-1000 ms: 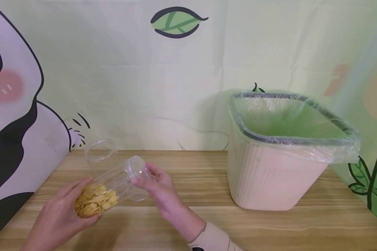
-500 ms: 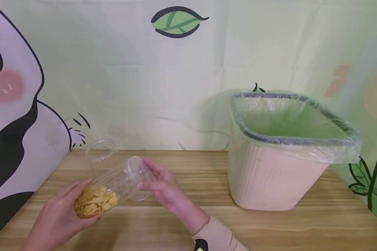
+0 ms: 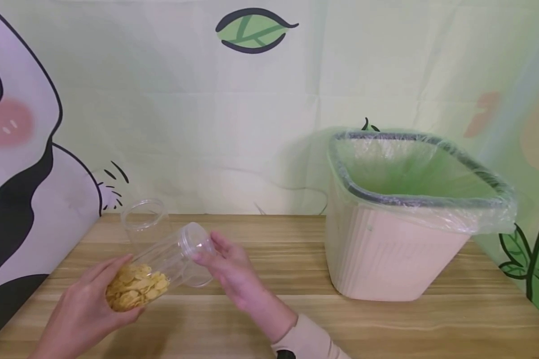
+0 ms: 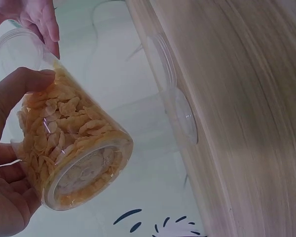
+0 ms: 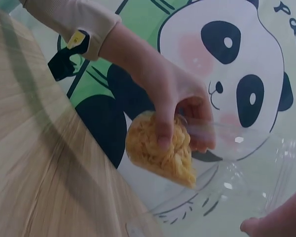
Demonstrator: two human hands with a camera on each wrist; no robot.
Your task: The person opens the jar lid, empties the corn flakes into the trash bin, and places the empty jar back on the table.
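Left side: a jar (image 3: 168, 262) was between the left hand (image 3: 83, 306), at its low end, and the right hand (image 3: 235, 274), at its top | flakes (image 3: 136, 289) sat in that low end | behind, another jar (image 3: 139, 232) stood on the tabletop (image 3: 287, 279) | right: a bin (image 3: 381, 254) stood there, a bag (image 3: 491, 219) in it and over its rim | a cloth (image 3: 251, 124) hung behind

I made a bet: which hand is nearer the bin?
Right. The right hand is left of the bin, at the jar's top; the left hand grips it lower, farther left.

The left hand (image 4: 2, 197) grips a clear jar (image 4: 50, 193) of flakes (image 4: 66, 118).
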